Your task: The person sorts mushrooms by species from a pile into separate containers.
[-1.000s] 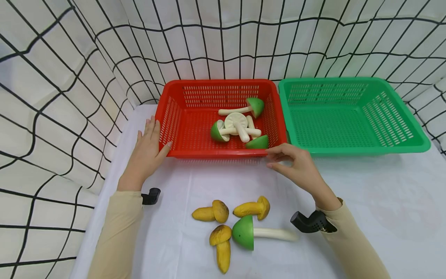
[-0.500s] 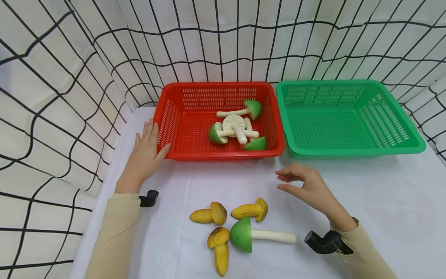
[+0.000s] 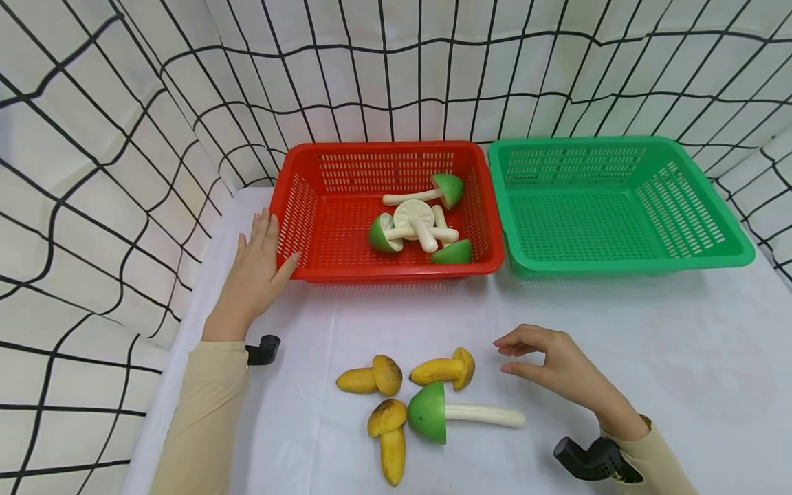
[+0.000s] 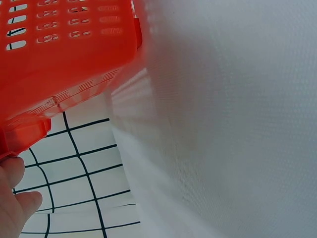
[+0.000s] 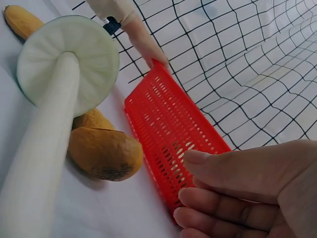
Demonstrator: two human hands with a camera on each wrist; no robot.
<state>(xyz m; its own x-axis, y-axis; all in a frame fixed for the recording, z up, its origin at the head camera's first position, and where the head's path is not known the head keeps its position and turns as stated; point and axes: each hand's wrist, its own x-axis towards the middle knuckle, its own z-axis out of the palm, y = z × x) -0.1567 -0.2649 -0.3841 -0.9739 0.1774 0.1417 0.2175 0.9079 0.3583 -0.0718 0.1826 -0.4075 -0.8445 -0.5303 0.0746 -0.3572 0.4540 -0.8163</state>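
Observation:
My left hand (image 3: 250, 271) rests against the left rim of the red basket (image 3: 396, 270), its fingers straight along the side. In the basket lie several toy mushrooms with green caps and white stems, such as one at the back (image 3: 447, 189). Over the cloth in front of the baskets, my right hand (image 3: 553, 364) holds nothing, thumb and fingers apart. Closest to it are a yellow mushroom (image 3: 442, 371) and a green-capped mushroom (image 3: 433, 414) whose white stem points right. Two more yellow mushrooms, one on its side (image 3: 371, 376) and one pointing forward (image 3: 390, 443), lie left of them.
A green basket (image 3: 625, 265) stands right beside the red one at the back of the white-covered table (image 3: 680, 385). Behind both and along the left side rises a white wall with black netting (image 3: 396, 75).
My right hand has drawn away from the red basket's front right corner, toward me and slightly right, above the cloth. The left hand stays at the basket's left rim.

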